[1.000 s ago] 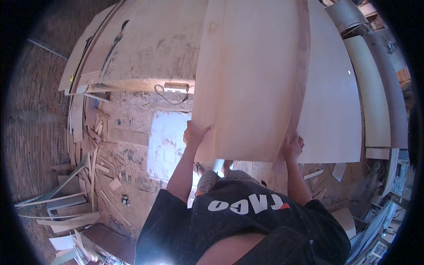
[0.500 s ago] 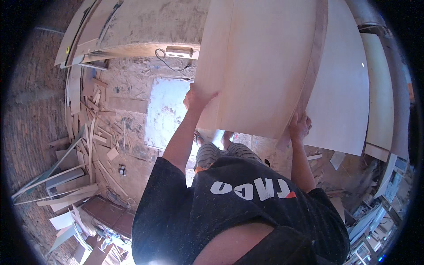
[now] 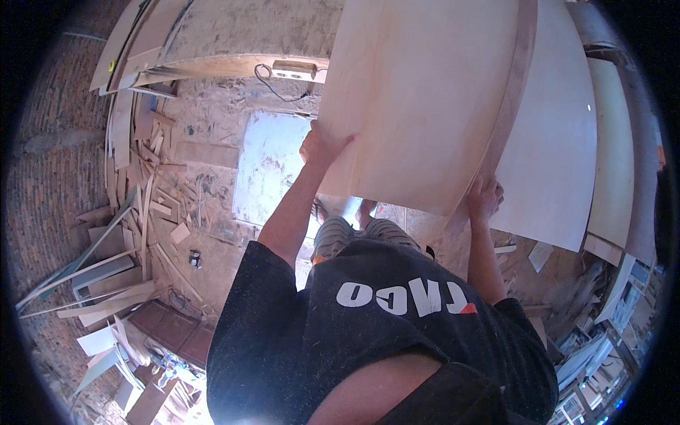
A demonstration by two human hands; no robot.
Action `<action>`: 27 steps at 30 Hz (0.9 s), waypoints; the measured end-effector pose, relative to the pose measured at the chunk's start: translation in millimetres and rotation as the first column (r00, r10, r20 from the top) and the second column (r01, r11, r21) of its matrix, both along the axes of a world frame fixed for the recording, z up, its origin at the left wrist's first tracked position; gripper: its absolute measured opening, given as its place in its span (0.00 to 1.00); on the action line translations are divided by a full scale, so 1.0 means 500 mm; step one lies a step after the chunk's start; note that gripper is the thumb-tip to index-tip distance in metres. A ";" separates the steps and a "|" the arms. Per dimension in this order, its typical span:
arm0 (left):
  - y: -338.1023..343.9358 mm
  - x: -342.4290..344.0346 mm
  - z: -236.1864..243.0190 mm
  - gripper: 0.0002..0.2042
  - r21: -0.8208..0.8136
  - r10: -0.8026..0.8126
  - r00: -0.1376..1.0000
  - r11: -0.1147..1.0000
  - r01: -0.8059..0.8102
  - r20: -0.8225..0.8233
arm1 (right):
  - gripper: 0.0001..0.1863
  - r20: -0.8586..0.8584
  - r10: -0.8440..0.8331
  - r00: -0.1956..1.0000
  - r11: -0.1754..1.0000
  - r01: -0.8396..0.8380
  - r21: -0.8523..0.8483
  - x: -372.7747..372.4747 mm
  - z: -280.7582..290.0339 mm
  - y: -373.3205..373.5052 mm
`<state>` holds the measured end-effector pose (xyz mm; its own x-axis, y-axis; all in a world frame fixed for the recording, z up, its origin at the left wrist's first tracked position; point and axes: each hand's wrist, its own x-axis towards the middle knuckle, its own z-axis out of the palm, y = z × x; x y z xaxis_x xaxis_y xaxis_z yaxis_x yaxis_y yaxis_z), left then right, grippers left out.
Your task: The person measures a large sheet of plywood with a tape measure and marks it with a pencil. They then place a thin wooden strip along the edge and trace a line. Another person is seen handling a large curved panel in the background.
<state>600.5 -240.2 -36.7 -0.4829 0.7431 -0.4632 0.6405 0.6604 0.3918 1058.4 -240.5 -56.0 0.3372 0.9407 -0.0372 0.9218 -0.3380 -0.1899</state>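
A large pale plywood sheet [image 3: 425, 106] stretches out in front of me, a darker brown wood strip [image 3: 511, 106] running along its right edge. My left hand [image 3: 323, 145] is closed around the sheet's left edge, thumb on the top face and fingers mostly hidden below. On the right side, near the close corner, my right hand [image 3: 484, 198] is closed on the edge at the brown strip; its fingertips are partly hidden. Another pale panel [image 3: 559, 134] lies just beyond the strip, to the right.
A power strip [image 3: 294, 69] with a cable is on a wooden ledge at far left. Wood offcuts [image 3: 145, 191] are piled along the brick wall [image 3: 57, 177]. A white board [image 3: 269, 163] lies on the floor left of my feet. More panels [image 3: 610, 149] stand at right.
The view has shifted slightly, so the sheet's near edge and the floor things sit a little higher. Both hands keep their places on the sheet.
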 end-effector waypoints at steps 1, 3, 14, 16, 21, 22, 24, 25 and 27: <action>-0.004 -0.006 -0.013 0.54 0.024 0.007 1.000 1.000 -0.008 0.003 | 0.38 -0.007 -0.015 1.000 1.000 0.015 -0.011 -0.005 0.002 0.001; -0.009 -0.011 -0.030 0.54 0.058 0.014 1.000 0.998 -0.015 0.012 | 0.38 -0.021 -0.052 0.998 0.998 0.052 -0.025 -0.010 0.006 0.006; -0.006 -0.001 -0.033 0.55 0.043 0.015 1.000 0.999 -0.016 0.021 | 0.37 -0.098 -0.128 0.987 0.979 0.110 -0.170 -0.029 0.063 0.022; -0.016 -0.012 -0.065 0.55 0.081 0.006 1.000 0.997 -0.006 -0.001 | 0.37 -0.076 -0.124 0.989 0.980 0.109 -0.169 -0.029 0.056 0.028; 0.003 -0.001 -0.023 0.53 0.022 0.071 0.997 0.997 -0.072 0.037 | 0.38 -0.080 -0.104 0.991 0.991 0.097 -0.088 -0.002 0.024 0.003; -0.001 -0.006 -0.030 0.52 0.066 0.120 0.993 0.991 -0.119 -0.007 | 0.38 -0.088 -0.092 0.992 0.994 0.086 -0.070 -0.004 0.023 -0.002; -0.005 -0.016 -0.042 0.50 0.165 0.189 0.979 0.971 -0.174 -0.077 | 0.38 -0.104 -0.068 0.992 0.997 0.063 -0.050 -0.002 0.020 -0.008; 0.000 -0.021 -0.040 0.48 0.218 0.209 0.972 0.959 -0.183 -0.105 | 0.38 -0.114 -0.057 0.992 0.997 0.052 -0.048 0.003 0.021 -0.010; 0.007 -0.042 -0.041 0.45 0.331 0.218 0.967 0.929 -0.165 -0.131 | 0.38 -0.110 -0.056 0.992 0.998 0.051 -0.049 0.006 0.022 -0.012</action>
<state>579.7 -236.6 -57.0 -0.6793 0.7234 -0.1238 0.5865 0.6365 0.5009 1061.6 -246.6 -45.1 0.3787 0.9177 -0.1197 0.8761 -0.3972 -0.2734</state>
